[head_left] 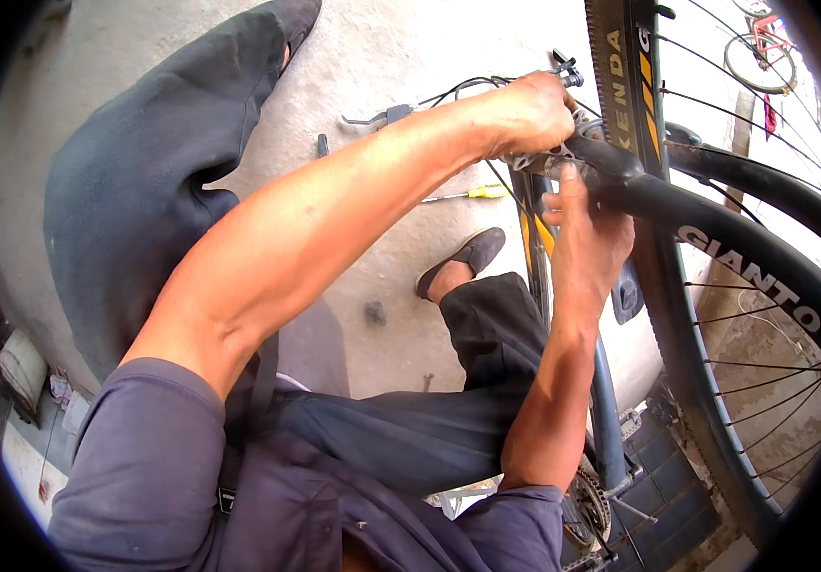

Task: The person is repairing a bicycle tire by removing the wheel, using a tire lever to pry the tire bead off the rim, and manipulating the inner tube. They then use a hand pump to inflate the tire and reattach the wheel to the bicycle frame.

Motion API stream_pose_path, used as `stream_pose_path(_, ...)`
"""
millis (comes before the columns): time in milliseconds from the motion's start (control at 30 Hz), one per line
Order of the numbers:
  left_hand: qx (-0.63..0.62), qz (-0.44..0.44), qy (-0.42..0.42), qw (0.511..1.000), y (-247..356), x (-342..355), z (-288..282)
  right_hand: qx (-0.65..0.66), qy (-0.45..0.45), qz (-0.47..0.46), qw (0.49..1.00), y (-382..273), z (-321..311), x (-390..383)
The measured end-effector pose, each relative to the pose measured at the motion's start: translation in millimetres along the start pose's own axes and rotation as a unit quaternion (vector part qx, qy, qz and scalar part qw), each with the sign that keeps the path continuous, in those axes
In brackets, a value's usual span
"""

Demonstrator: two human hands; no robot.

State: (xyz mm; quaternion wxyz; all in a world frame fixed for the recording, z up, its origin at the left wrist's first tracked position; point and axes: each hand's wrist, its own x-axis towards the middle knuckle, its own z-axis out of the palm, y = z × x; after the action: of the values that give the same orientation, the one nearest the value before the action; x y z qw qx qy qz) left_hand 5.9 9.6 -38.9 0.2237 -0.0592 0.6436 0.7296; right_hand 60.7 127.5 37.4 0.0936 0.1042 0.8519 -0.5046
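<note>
A black bicycle fork (715,224) with pale lettering reaches across the right side, its crown close to both my hands. My left hand (539,112) is closed at the crown, fingers curled under; what they hold is hidden. Just beneath that hand, shiny metal parts (534,162) show at the fork's end. My right hand (589,229) grips the fork from below, thumb pointing up along the metal and fingertips showing at the left. The tyre (672,276) of the spoked wheel runs close by my right hand.
A yellow-handled screwdriver (486,192) lies on the concrete floor beyond my right shoe (472,257). Cables and a brake lever (391,115) sit past my left forearm. The chainring (587,505) is at lower right. A red bicycle (763,48) stands far off.
</note>
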Motion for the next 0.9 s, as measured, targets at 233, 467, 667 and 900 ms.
stream_pose_path(233, -0.105, -0.016, -0.002, 0.994, -8, -6, 1, -0.007, -0.012, 0.001, 1.000, -2, -1, 0)
stream_pose_path(467, -0.074, 0.048, 0.024, 0.996, -12, 0, 3, 0.015, 0.014, 0.012, 1.000, 0, 4, 1)
stream_pose_path(667, 0.015, 0.107, 0.025, 0.994, -16, 3, 1, 0.009, 0.014, 0.001, 1.000, 5, 3, 2)
stream_pose_path(900, 0.046, 0.069, -0.051, 0.995, -2, 7, -12, -0.019, 0.013, -0.034, 0.999, 9, 1, 3)
